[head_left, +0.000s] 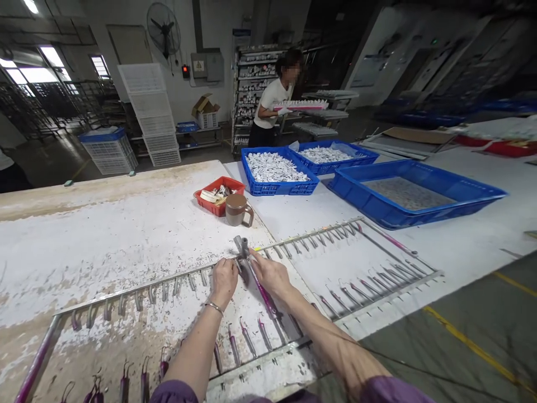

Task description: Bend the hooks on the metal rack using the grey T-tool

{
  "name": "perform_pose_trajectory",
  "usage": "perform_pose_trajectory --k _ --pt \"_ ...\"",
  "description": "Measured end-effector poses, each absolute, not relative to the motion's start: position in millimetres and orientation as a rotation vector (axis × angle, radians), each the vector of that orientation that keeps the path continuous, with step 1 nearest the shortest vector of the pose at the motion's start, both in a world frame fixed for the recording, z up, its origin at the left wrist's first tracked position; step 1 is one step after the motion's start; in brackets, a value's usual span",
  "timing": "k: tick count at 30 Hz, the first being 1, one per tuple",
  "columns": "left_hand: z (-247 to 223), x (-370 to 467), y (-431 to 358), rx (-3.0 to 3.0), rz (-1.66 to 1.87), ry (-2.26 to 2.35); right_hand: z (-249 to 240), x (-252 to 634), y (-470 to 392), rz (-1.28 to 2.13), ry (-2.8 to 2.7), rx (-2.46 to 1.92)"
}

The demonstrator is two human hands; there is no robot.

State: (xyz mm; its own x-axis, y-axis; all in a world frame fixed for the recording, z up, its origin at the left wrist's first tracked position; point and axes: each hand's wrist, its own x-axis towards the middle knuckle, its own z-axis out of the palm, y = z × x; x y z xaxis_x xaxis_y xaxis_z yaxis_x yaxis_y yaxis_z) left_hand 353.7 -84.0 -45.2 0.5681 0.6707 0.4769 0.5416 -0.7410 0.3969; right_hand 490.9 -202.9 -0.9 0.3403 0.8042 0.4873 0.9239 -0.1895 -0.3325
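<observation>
A long metal rack (146,286) with rows of small hooked, grey and purple prongs lies flat across the table. My left hand (225,276) is at its far rail, left of the middle bar, fingers pinched together; what they hold is hidden. Just right of the middle bar (262,291), which is partly purple, my right hand (271,273) has its fingers curled in close to the rail; their tips are partly hidden. Between and just beyond both hands, a short grey tube fitting (244,247) stands up at the joint.
A brown lidded mug (236,210) and a red tray of scraps (213,208) stand beyond the rack. Two blue crates (279,189) hold small white pieces; a larger blue bin (390,221) is to the right. Farther back, a person (268,101) carries a loaded strip beside shelving.
</observation>
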Motion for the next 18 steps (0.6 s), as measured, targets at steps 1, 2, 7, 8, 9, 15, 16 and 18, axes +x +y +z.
perform_pose_trajectory --k 1,2,7,8,9,15,16,18 --pt "-45 354 -84 2.596 0.921 1.007 -1 492 -203 -0.276 -1.484 -2.016" --pt "-45 354 -84 2.598 0.921 0.993 0 492 -204 -0.290 -1.451 -1.979" --pt "-45 355 -83 2.605 0.900 1.005 -1 490 -206 -0.265 -1.482 -1.954" --pt "-45 355 -83 2.609 0.894 1.017 -2 489 -206 -0.236 -1.521 -1.999" --pt "-45 355 -83 2.613 0.890 1.023 -2 488 -206 -0.213 -1.545 -2.030" --pt "-44 355 -84 2.609 0.891 0.997 -3 488 -209 -0.315 -1.403 -1.873" --pt "-44 355 -84 2.609 0.891 1.008 -7 489 -209 -0.314 -1.422 -1.874" --pt "-44 356 -84 2.609 0.890 1.036 -14 489 -211 -0.284 -1.488 -1.906"
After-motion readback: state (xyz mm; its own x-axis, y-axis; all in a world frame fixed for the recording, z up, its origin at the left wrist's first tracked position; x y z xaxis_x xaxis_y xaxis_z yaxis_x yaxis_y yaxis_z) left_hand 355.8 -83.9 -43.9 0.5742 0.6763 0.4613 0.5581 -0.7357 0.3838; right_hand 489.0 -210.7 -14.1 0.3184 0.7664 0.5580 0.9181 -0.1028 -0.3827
